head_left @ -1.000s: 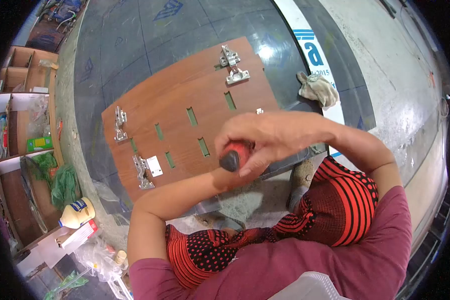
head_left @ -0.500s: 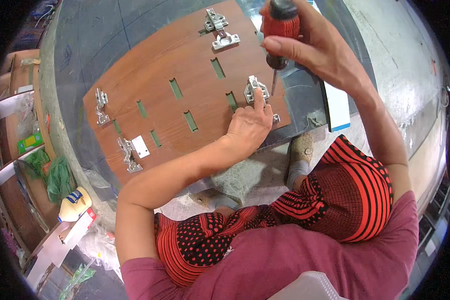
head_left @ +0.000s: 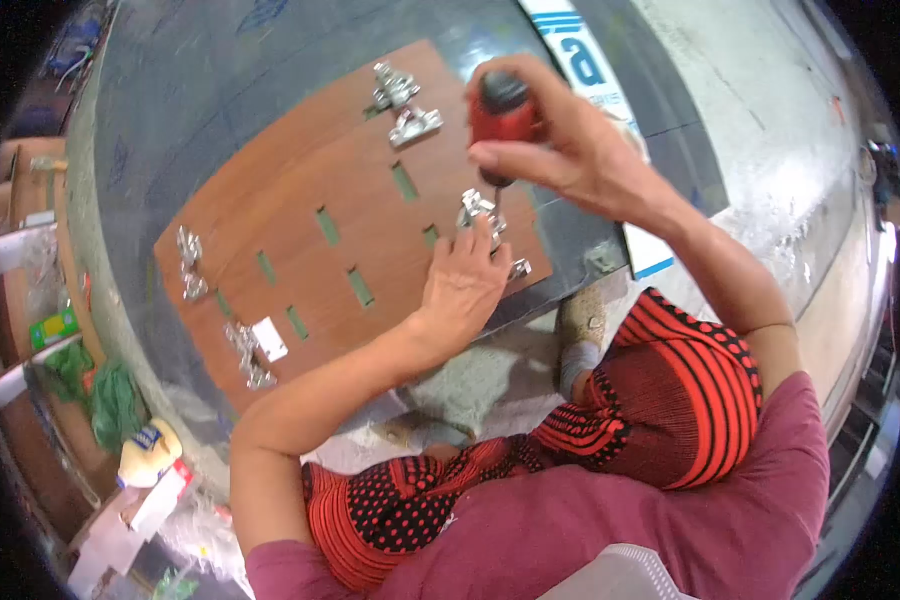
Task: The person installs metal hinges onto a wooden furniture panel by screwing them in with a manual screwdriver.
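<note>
My right hand [head_left: 560,150] is wrapped round a screwdriver [head_left: 500,125] with a red and black handle. Its shaft points down at a metal cabinet hinge [head_left: 474,203] near the right edge of a brown wooden panel [head_left: 300,190]. Whether the tip sits in a screw is too blurred to tell. My left hand [head_left: 467,275] holds that same hinge against the panel, fingertips pressed on its near part; the thumb is hidden. A second hinge [head_left: 400,100] lies at the panel's far edge, and two more, a left hinge [head_left: 190,262] and a near-left hinge [head_left: 247,355], are at its left end.
Several green-bottomed slots [head_left: 358,286] are cut in the panel. A small white card [head_left: 269,339] lies by the near-left hinge. The dark table [head_left: 150,130] carries a white lettered strip [head_left: 580,60]. On the left stand wooden compartments with green bags [head_left: 118,405] and a cream-coloured bottle [head_left: 150,452].
The screwdriver has come down to the hinge with my right hand. My left fingers have spread over the hinge instead of one finger pointing at it. The camera view has shifted.
</note>
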Motion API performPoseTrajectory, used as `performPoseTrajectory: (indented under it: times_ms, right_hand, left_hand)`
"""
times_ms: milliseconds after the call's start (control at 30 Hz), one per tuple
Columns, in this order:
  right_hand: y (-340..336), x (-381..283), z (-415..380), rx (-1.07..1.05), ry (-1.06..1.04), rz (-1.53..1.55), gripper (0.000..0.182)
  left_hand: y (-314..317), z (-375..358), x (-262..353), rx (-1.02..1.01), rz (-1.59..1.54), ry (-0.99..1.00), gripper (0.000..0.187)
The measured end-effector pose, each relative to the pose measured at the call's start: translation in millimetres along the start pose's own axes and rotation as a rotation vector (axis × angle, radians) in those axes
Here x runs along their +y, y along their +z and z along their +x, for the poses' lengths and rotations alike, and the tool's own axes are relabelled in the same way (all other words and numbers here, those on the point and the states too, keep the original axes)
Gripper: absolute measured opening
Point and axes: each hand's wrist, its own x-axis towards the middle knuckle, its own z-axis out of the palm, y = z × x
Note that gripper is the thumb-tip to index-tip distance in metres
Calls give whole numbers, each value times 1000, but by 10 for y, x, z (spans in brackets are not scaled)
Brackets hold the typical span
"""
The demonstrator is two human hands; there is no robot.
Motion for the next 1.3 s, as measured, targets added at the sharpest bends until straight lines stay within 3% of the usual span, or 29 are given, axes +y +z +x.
performPoseTrajectory:
  times_ms: [67, 233, 300, 467, 533, 733, 800, 833, 900, 967, 1033, 1100, 1300]
  right_hand:
    - [-14, 97, -1, 1, -132, -76, 45]
    - [-53, -38, -81, -21, -195, -250, 49]
    - [-47, -12, -86, -16, -255, -278, 49]
    - [-52, -2, -60, -72, -366, -280, 47]
    - [-41, -21, -59, -97, -384, -261, 46]
    - [-159, -112, -81, -212, -416, -374, 48]
    - [-209, -191, -94, -346, -234, -359, 49]
    - [-237, -227, -82, -384, -333, -415, 50]
    - [-273, -218, -41, -448, -224, -364, 50]
    - [-271, -259, -38, -401, -187, -287, 48]
    - [-272, -195, -120, -317, -79, -220, 52]
    - [-323, -73, -144, -264, -191, -338, 61]
    - [-343, 257, -74, -164, -272, -292, 74]
  left_hand:
    - [14, 14, -25, 72, -37, 25, 31]
    - [57, 113, -212, 277, -258, 36, 29]
    - [172, 123, -279, 359, -326, -44, 37]
    - [302, 144, -340, 338, -423, -103, 41]
    - [332, 152, -379, 192, -523, -130, 50]
    - [212, 226, -358, 209, -546, -173, 52]
    - [147, 198, -362, 206, -544, -193, 49]
    - [98, 183, -341, 176, -534, -251, 46]
    - [52, 210, -336, 205, -519, -279, 42]
    - [-5, 222, -320, 32, -597, -337, 42]
    - [66, 201, -299, 95, -563, -311, 48]
    - [129, 214, -283, 65, -564, -382, 48]
    - [184, 155, -91, 73, -616, -527, 53]
